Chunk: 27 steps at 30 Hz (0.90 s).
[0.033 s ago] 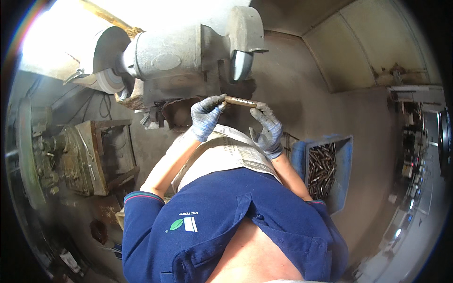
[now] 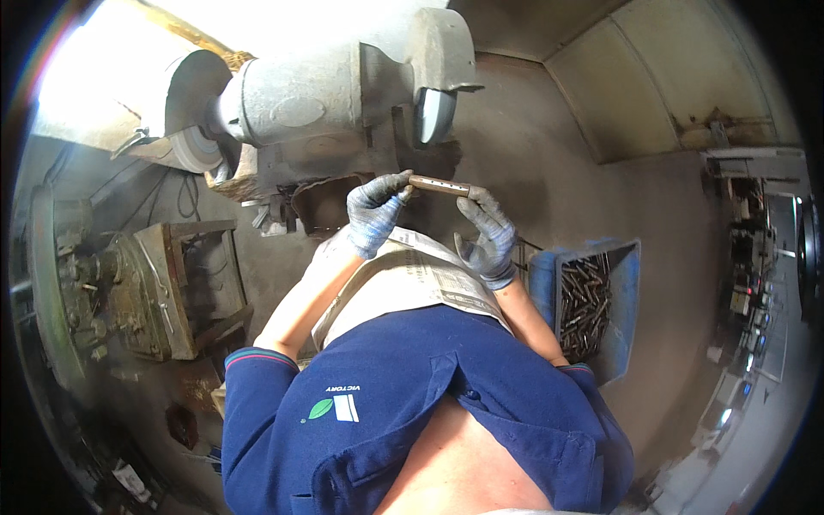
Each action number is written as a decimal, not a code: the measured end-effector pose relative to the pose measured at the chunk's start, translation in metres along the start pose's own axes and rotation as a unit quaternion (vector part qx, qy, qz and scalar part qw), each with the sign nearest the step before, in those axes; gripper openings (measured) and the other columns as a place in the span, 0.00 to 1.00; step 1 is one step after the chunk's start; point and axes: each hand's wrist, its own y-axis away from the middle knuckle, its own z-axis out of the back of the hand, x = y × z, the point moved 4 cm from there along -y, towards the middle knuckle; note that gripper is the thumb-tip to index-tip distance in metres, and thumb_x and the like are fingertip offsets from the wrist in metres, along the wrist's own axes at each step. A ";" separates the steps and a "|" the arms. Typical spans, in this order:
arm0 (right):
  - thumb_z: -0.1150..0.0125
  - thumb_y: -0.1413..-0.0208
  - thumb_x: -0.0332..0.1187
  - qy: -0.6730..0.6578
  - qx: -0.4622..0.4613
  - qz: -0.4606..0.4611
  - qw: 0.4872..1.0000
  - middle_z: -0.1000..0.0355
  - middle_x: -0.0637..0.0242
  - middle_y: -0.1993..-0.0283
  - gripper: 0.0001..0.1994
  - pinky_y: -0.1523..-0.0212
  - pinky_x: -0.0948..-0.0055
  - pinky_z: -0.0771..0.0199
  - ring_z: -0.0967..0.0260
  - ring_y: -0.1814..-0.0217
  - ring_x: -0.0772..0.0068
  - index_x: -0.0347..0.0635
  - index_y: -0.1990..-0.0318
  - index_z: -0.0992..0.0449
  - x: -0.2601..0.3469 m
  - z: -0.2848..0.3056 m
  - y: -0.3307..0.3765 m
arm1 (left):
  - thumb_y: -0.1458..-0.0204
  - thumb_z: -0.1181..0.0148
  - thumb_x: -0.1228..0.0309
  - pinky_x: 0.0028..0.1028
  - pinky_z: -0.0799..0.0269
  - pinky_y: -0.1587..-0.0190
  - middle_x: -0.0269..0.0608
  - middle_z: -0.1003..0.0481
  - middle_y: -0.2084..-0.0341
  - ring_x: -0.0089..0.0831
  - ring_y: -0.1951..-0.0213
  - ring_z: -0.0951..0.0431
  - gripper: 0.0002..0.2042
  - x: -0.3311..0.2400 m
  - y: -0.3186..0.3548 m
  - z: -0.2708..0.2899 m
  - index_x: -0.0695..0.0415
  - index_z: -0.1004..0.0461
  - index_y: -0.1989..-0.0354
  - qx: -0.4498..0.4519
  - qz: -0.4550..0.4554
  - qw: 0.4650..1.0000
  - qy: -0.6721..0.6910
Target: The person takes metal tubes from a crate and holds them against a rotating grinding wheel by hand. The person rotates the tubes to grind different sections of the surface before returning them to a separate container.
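Observation:
A slim brownish metal tube with a row of small holes (image 2: 440, 185) is held level in front of me, below the grinder's right wheel. My left hand (image 2: 376, 213), in a grey-and-blue work glove, is closed in a pinch on its left end. At the other end is my right hand (image 2: 489, 239), gloved alike, with its fingers stretched to the tube's tip and the thumb well apart below. Those fingertips seem to touch the tube, but do not wrap round it.
Ahead stands a grey bench grinder (image 2: 300, 94), its left wheel (image 2: 196, 150) and right wheel (image 2: 436, 116) partly under guards. A blue bin (image 2: 624, 330) with many similar metal pieces (image 2: 585, 300) sits right of me. Grimy machinery (image 2: 137, 292) stands left. Newspaper (image 2: 429, 275) covers my lap.
The view has shifted very slightly. Both hands and the tube keep the same pose.

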 end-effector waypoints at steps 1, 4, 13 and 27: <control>0.37 0.54 0.36 0.008 -0.004 0.011 1.000 0.32 0.53 0.49 0.19 0.45 0.64 0.35 0.34 0.45 0.56 0.37 0.54 0.25 0.007 0.005 0.003 | 0.53 0.42 0.84 0.21 0.27 0.60 0.42 0.23 0.66 0.21 0.66 0.24 0.11 -0.005 0.003 -0.005 0.65 0.24 0.60 0.012 -0.022 1.000 -0.001; 0.38 0.52 0.38 0.046 0.002 0.031 0.998 0.34 0.54 0.48 0.20 0.44 0.61 0.35 0.35 0.44 0.53 0.38 0.52 0.26 0.028 0.023 0.012 | 0.54 0.41 0.85 0.21 0.27 0.59 0.42 0.23 0.66 0.22 0.65 0.24 0.11 -0.012 0.013 -0.019 0.64 0.24 0.60 0.050 -0.027 0.998 0.028; 0.38 0.52 0.45 0.048 -0.055 -0.073 0.995 0.32 0.51 0.51 0.25 0.49 0.63 0.33 0.32 0.51 0.53 0.32 0.54 0.28 0.022 0.116 0.080 | 0.52 0.38 0.77 0.20 0.29 0.65 0.37 0.23 0.70 0.17 0.68 0.28 0.12 0.037 0.046 -0.015 0.67 0.26 0.60 0.095 0.157 0.981 -0.066; 0.44 0.48 0.25 0.095 0.043 -0.196 0.975 0.28 0.54 0.56 0.11 0.51 0.67 0.32 0.32 0.55 0.63 0.27 0.58 0.27 -0.048 0.146 0.167 | 0.57 0.45 0.67 0.35 0.30 0.58 0.48 0.23 0.69 0.43 0.63 0.24 0.12 0.074 0.228 0.036 0.58 0.23 0.66 0.058 0.223 0.902 -0.365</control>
